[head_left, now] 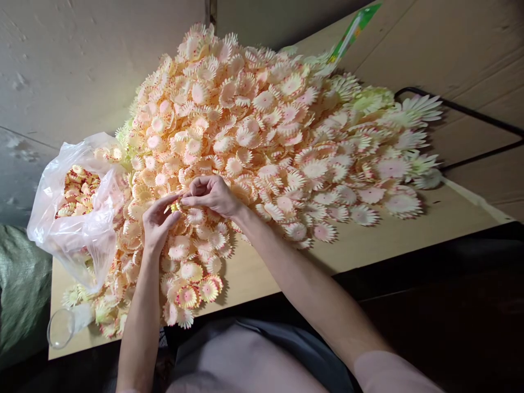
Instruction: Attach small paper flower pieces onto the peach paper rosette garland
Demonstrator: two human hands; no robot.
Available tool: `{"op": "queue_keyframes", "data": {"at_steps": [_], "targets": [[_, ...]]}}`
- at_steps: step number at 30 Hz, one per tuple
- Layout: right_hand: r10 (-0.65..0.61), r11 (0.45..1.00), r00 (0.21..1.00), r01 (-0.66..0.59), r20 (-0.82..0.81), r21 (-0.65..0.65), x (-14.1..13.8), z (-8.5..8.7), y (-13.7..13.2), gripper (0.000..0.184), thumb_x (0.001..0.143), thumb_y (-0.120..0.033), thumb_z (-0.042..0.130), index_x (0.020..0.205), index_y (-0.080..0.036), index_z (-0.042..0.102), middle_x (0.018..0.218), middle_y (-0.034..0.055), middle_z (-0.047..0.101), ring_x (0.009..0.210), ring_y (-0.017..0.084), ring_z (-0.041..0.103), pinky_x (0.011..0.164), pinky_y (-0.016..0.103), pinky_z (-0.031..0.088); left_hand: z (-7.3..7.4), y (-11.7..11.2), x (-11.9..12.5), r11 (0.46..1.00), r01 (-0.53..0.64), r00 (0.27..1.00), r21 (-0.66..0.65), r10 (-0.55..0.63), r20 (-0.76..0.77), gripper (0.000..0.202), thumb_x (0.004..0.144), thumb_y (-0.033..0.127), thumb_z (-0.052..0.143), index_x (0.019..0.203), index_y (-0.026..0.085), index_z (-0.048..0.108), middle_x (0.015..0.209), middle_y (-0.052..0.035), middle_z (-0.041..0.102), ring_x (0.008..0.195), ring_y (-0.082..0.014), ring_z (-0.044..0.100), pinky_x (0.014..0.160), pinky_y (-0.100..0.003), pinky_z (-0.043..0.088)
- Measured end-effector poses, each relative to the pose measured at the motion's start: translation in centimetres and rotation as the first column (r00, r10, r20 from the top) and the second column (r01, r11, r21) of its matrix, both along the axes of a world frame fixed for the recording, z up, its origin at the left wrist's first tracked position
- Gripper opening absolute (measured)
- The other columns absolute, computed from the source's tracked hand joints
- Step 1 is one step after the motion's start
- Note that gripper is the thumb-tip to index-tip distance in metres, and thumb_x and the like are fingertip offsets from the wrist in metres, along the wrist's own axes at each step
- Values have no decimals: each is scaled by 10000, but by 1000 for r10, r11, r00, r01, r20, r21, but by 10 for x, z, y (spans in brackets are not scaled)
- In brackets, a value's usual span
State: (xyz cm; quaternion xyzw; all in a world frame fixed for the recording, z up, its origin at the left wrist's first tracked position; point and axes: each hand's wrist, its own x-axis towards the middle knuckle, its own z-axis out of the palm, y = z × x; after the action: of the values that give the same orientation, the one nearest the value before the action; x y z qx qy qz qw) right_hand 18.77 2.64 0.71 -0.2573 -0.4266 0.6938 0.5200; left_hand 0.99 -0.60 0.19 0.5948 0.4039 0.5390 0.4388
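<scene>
A large heap of artificial flower petal discs (245, 136), cream and pale pink with red-tipped edges, covers much of the table. Over its near left part, my left hand (159, 221) and my right hand (215, 197) meet fingertip to fingertip. Pinched between them is a small yellow flower piece (176, 206), mostly hidden by the fingers. Both hands are closed on it, the left with thumb and forefinger, the right with thumb against curled fingers. Just below lie a few finished-looking flowers (188, 296) with yellow and red layers.
A clear plastic bag (96, 234) of small red-and-yellow flower pieces (79, 191) stands at the left. Near the table's left corner a clear plastic cup (67, 326) lies on its side. A green packet (354, 33) and a black metal bar (470, 112) are at the far right.
</scene>
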Motion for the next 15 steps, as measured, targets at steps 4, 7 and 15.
{"op": "queue_keyframes", "data": {"at_steps": [4,7,15], "targets": [[-3,1000,999,2,38,14,-3,1,-1,359,481,-256,882,606,-160,560,728,6,720,663,119,658,698,261,555,-4,1,1,994,-108,994,-19,108,-10,267,703,296,794,945,199,737,986,-66,748,972,-216,707,871,-331,561],[-45,999,997,44,59,27,-4,0,-1,342,501,-259,871,601,-155,561,719,7,712,647,114,647,689,258,549,-6,3,1,985,-168,986,-31,168,-22,227,718,296,765,917,195,729,956,-54,736,916,-193,698,790,-288,555],[-96,993,991,90,97,70,-6,-5,0,315,528,-249,854,621,-149,570,710,17,704,631,113,643,667,251,542,0,4,5,966,-258,966,3,258,-10,194,677,165,725,838,190,622,779,26,593,670,-73,565,621,-173,456]]}}
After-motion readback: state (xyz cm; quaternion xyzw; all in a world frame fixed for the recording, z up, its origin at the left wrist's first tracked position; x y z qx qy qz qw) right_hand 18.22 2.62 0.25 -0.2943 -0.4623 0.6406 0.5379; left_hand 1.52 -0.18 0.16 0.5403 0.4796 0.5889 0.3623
